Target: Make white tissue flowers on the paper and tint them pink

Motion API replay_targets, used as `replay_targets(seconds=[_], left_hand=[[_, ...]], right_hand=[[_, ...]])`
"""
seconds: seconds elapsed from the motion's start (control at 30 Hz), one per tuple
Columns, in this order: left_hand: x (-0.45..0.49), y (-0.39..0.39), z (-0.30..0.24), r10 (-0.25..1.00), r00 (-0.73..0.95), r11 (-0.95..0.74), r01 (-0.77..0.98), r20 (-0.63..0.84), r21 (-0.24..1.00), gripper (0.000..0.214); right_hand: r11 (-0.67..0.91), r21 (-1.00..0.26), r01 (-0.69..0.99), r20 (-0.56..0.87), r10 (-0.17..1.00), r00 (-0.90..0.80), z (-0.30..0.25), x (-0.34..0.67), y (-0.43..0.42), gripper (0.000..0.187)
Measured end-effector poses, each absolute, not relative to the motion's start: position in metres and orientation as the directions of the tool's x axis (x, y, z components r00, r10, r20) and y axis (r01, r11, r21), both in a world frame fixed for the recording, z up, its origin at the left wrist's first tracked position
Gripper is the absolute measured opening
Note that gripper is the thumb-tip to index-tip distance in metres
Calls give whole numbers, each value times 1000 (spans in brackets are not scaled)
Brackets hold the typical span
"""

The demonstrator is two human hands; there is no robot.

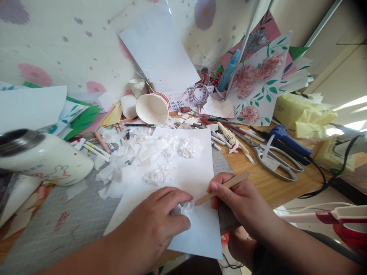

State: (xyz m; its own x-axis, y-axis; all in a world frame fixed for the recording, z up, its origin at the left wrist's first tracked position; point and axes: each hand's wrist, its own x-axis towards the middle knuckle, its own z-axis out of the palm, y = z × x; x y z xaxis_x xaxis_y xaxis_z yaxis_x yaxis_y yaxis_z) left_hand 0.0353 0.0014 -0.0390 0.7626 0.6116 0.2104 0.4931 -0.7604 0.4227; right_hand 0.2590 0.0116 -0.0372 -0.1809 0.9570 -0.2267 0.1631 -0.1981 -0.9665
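Note:
In the head view my right hand [233, 193] grips a flat wooden craft stick [208, 195]. The stick's lower tip is beside a small bunch of crumpled white paper [183, 208]. My left hand [160, 219] curls its thumb and fingers around that bunch, hiding part of it. Under both lies a white sheet [197, 240], set at an angle. Farther up the sheet are ruffled white paper flower clusters [190, 147], and another paper cluster [159, 172] lies nearer my left hand. Loose white paper pieces [123, 172] spread to the left.
A white flask [57, 158] lies at left on a grey cutting mat [65, 225]. A tipped paper cup [151, 110] is at the back among pens. Scissors [275, 156] and a blue glue gun [289, 141] with a cord lie right. Flower artwork [258, 84] leans behind.

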Motion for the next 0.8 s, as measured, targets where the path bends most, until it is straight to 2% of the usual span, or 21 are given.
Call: replay_targets(seconds=[0.53, 0.67, 0.8], left_hand=[[35, 3, -40, 590, 765, -777, 453, 256, 437, 29], [34, 4, -40, 593, 769, -771, 457, 239, 444, 30], [34, 4, -33, 602, 776, -744, 460, 188, 485, 32]], right_hand=[[-217, -964, 153, -244, 953, -180, -36, 255, 10, 35], [-222, -966, 131, -239, 963, -126, -35, 260, 13, 38], [-196, -967, 166, -221, 963, -152, -34, 257, 13, 38]])
